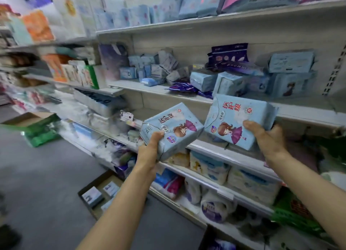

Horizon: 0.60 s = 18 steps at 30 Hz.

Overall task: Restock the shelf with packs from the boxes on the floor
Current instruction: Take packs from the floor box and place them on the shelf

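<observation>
A shop aisle: tiered metal shelves [234,23] crowded with packaged goods, open stock boxes [99,193] on the floor.

The pack in the left hand [171,130] is pale blue, printed with red characters and a brown-haired cartoon girl under a purple parasol. The pack in the right hand [237,118], just beside it, wears the same pale blue, red lettering and purple-dressed girl. Above them, on the grey-white shelf [187,92], lie dark purple packs [229,55]. Left of it sits a green-sided brown box [37,128].
</observation>
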### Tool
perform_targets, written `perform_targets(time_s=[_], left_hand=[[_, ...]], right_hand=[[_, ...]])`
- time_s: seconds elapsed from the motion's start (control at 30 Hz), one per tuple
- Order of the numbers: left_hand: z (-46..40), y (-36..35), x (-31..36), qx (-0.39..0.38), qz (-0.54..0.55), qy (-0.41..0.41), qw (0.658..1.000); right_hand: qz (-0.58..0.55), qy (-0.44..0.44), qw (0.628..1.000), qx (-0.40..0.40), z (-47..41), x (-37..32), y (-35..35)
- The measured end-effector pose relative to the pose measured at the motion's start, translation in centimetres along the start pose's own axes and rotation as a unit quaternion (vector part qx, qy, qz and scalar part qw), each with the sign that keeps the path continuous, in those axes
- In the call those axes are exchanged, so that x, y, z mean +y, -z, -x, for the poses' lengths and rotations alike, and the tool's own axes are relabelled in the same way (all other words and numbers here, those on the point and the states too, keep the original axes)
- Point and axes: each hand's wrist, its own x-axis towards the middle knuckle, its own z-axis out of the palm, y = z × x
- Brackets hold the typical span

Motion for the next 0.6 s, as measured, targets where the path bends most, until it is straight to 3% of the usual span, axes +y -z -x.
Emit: perform_targets(time_s=[0.3, 0.6], left_hand=[[-0.3, 15.3, 0.2, 0.139, 0.002, 0.041, 0.989], [-5.2, 28.5, 1.1, 0.283, 0.042, 0.026, 0.958]], right_hand=[[0.045, -0.045, 0.987, -0.146, 4.6, 4.4, -13.2], [0.049, -0.099, 0.955, -0.275, 5.6, 9.4, -29.2]])
